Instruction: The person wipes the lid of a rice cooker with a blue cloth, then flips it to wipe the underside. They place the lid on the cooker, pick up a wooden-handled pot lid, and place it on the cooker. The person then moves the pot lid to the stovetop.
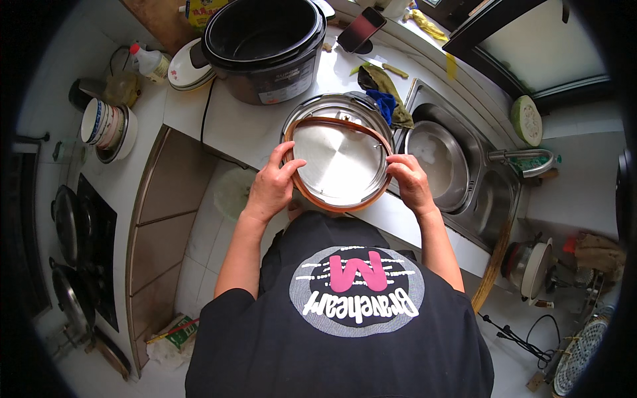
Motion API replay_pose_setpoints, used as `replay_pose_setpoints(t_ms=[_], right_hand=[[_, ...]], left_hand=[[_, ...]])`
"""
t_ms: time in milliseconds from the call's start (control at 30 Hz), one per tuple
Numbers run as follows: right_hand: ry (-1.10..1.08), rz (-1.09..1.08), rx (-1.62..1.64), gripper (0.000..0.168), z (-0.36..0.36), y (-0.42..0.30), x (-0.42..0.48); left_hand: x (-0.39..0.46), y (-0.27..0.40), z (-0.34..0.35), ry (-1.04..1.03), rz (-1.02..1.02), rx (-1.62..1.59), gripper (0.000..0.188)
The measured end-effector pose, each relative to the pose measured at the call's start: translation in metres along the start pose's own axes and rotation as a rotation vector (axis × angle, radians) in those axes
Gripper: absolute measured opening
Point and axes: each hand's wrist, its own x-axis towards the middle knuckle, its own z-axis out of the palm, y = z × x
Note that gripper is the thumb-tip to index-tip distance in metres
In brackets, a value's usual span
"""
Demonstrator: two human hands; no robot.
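Observation:
Between my two hands is a brown rubber sealing ring, held over the upturned metal lid of a pressure cooker. My left hand pinches the ring's left side between thumb and fingers. On the right side, my right hand grips it near the lid's rim. The ring's far part bows inward across the lid. Behind the lid stands the black electric pressure cooker body, uncovered. A blue cloth and a dark green cloth lie at the lid's far right edge.
Right of the lid is a steel sink with a metal basin holding cloudy water. A knife and a propped phone are at the back. Plates stand left of the cooker; a power cord hangs over the counter edge.

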Motion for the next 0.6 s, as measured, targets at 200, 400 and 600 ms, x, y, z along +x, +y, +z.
replay_pose_setpoints(t_ms=[200,400,600], right_hand=[[-0.104,0.043,-0.007,0.012,0.004,0.000,-0.005],[-0.118,0.096,0.016,0.008,0.007,0.002,-0.004],[-0.036,0.176,-0.029,0.011,0.020,-0.001,-0.010]], left_hand=[[0.000,0.001,0.005,0.038,0.060,0.085,0.029],[-0.005,0.002,0.006,0.036,0.010,0.052,0.024],[-0.011,0.004,0.008,0.055,-0.011,-0.042,0.024]])
